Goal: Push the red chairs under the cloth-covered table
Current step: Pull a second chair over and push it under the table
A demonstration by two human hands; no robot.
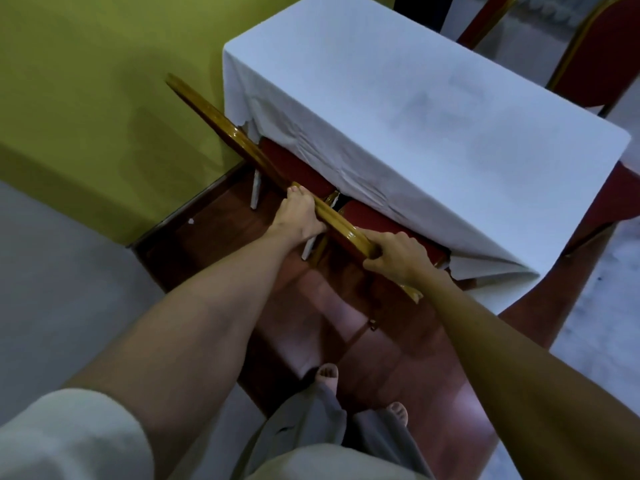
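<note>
A table under a white cloth [415, 109] fills the upper middle of the head view. Two red chairs with gold frames stand side by side along its near long edge, seats tucked under the hanging cloth. The left chair [221, 123] shows its gold top rail and a strip of red seat. My left hand [299, 216] and my right hand [398, 254] both grip the gold top rail of the right chair [346, 226]. Its red seat peeks out below the cloth's hem.
A green wall [86, 81] stands close on the left. Another red chair [602, 202] sits at the table's right end, and two more [606, 53] stand beyond the far edge. My bare feet [327, 374] are on a reddish-brown floor strip.
</note>
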